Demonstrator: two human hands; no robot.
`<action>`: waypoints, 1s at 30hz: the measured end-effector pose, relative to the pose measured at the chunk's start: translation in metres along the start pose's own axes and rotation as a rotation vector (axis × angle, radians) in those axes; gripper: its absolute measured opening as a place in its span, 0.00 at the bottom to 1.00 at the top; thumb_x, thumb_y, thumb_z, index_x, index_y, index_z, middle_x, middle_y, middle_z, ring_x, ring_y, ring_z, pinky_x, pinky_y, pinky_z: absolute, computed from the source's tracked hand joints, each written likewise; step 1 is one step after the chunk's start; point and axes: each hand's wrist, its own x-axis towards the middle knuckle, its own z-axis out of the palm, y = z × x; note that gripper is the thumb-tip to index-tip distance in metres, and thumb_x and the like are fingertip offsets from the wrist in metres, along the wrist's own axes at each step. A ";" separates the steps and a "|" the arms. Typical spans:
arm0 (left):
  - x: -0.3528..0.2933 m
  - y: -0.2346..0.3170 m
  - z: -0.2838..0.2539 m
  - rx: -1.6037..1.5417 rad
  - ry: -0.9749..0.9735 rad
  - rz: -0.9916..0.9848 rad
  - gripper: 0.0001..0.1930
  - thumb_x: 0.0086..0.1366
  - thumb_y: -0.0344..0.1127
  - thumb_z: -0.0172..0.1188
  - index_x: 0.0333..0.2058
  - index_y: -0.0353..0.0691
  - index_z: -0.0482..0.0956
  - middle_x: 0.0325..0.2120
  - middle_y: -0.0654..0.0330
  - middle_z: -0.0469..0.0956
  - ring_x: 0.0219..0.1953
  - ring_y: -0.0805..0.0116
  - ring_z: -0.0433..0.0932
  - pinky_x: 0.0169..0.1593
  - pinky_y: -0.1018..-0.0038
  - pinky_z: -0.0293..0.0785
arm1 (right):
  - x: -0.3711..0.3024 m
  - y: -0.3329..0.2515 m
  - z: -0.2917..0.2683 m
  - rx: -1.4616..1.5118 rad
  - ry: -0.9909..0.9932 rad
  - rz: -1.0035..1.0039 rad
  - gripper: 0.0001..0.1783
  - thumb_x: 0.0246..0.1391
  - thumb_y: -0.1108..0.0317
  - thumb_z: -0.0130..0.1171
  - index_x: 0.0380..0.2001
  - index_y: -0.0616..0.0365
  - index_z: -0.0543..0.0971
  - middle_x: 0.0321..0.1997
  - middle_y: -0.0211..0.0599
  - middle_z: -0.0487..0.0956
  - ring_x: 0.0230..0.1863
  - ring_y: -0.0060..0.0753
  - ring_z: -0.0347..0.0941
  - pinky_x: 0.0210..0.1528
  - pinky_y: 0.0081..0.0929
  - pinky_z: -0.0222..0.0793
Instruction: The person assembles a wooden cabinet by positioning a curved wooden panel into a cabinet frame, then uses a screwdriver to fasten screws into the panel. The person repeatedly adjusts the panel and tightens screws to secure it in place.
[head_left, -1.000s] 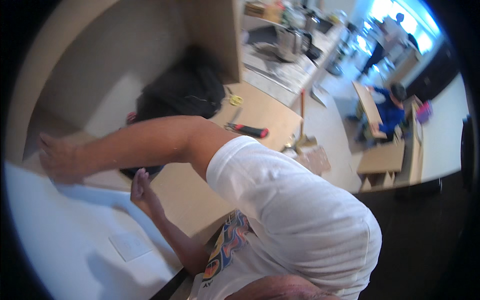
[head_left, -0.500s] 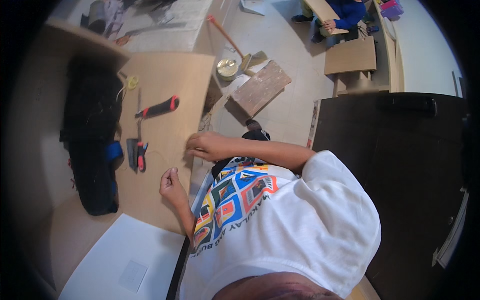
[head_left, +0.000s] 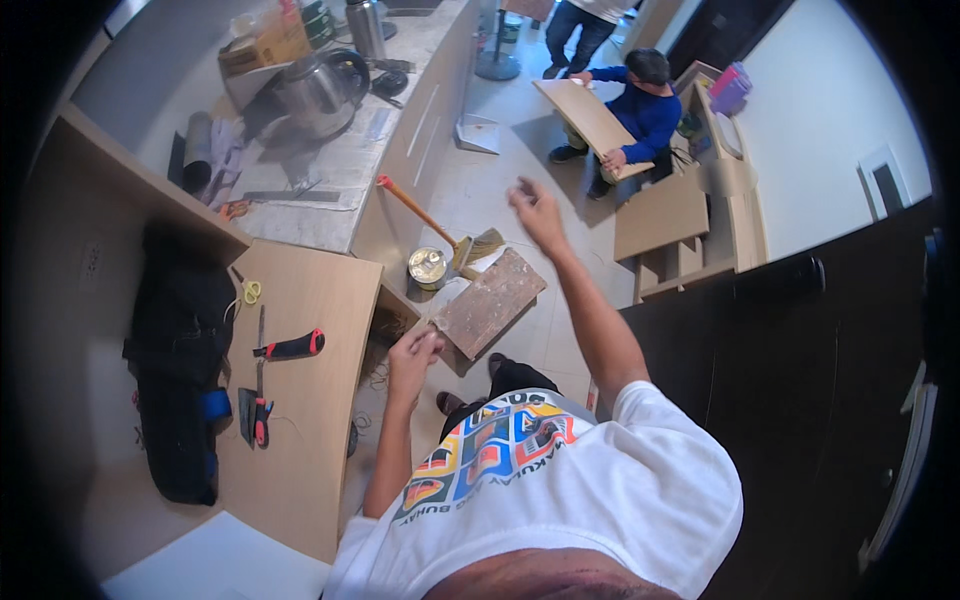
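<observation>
My left hand [head_left: 412, 362] is raised in front of me, beyond the table's edge, its fingers curled together. Whatever they may hold is too small to make out. Farther out, my right hand [head_left: 538, 215] reaches over the floor with fingers partly stretched and apart; I see nothing in it. On the wooden table [head_left: 310, 480] to the left lie a red-and-black handled saw [head_left: 290, 346], a putty knife [head_left: 247, 415] and a red-and-black cutter [head_left: 262, 425]. Yellow-handled scissors [head_left: 251, 291] lie farther back. A black tool bag [head_left: 178, 370] rests along the wall side.
Below my hands stands a worn wooden box [head_left: 490, 305], with a round tin [head_left: 428, 267] and an orange-handled broom [head_left: 425, 215] beside it. A co-worker in blue [head_left: 650, 115] holds a wooden board [head_left: 592, 120]. A kettle [head_left: 318, 95] stands on the counter. A dark panel [head_left: 770, 400] is at right.
My hands have moved apart: the right swung forward and away over the floor, the left rose past the table's edge. My view has tilted up, showing more counter and the co-worker.
</observation>
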 end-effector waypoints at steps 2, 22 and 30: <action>0.030 -0.007 0.021 0.073 -0.043 0.160 0.14 0.69 0.32 0.61 0.50 0.30 0.79 0.37 0.59 0.83 0.38 0.76 0.80 0.44 0.81 0.76 | 0.041 0.000 -0.014 0.206 -0.031 0.099 0.28 0.64 0.56 0.60 0.58 0.68 0.73 0.48 0.47 0.82 0.42 0.33 0.81 0.44 0.30 0.77; 0.252 0.086 0.288 -0.131 -0.119 -0.031 0.29 0.74 0.48 0.56 0.61 0.30 0.66 0.48 0.52 0.80 0.50 0.67 0.80 0.51 0.73 0.76 | 0.610 -0.037 -0.104 0.403 -0.211 0.480 0.61 0.54 0.27 0.53 0.76 0.51 0.41 0.80 0.51 0.44 0.76 0.69 0.44 0.65 0.79 0.52; 0.254 0.122 0.338 -0.390 -0.123 -0.073 0.38 0.75 0.58 0.47 0.69 0.33 0.53 0.58 0.42 0.70 0.59 0.54 0.74 0.60 0.63 0.71 | 0.652 0.052 -0.045 0.237 -0.486 0.645 0.32 0.56 0.59 0.58 0.58 0.63 0.62 0.56 0.54 0.72 0.52 0.64 0.77 0.51 0.72 0.76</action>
